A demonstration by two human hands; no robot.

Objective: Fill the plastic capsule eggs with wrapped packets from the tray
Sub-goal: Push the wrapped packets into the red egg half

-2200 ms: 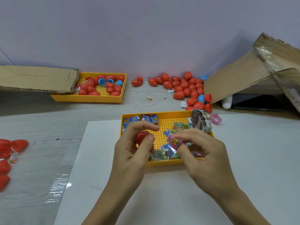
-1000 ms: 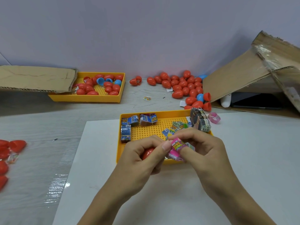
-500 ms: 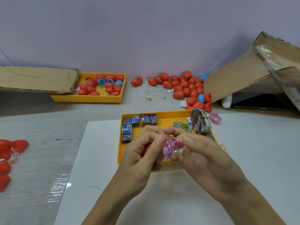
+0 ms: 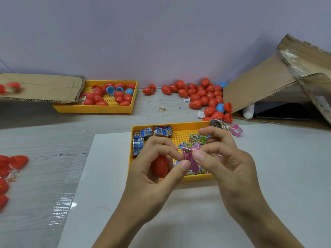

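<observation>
1. Red capsule egg (image 4: 160,165) is sitting in the left hand (image 4: 152,178), cradled between palm and curled lower fingers. Judgement: parking it there is leaving the thumb and forefinger free for other work. Whether this is a half shell or a whole egg, I cannot tell.
2. Pink wrapped packet (image 4: 191,159) is being pinched from both sides: left thumb and forefinger are gripping its left edge, right hand (image 4: 231,167) is gripping its right edge and clear top flap with thumb and forefinger. So both hands are closed on the same packet, which is hanging just right of the egg and touching neither it nor the tray.
3. Judgement: the two-handed grip is probably folding or squeezing the packet narrower so it fits the egg; the packet is not yet inside.
4. Yellow tray (image 4: 180,125) is lying directly beyond and beneath both hands, and loose packets (image 4: 143,134) are lying by the left fingertips, so the next pick is a short reach.
5. Egg pile (image 4: 200,95) is lying well beyond the right hand; a second yellow tray (image 4: 111,110) with red and blue shells is lying far beyond the left hand.
6. More red eggs (image 4: 10,162) are lying far out to the left of the left hand; possibly finished ones, not confirmable.
</observation>
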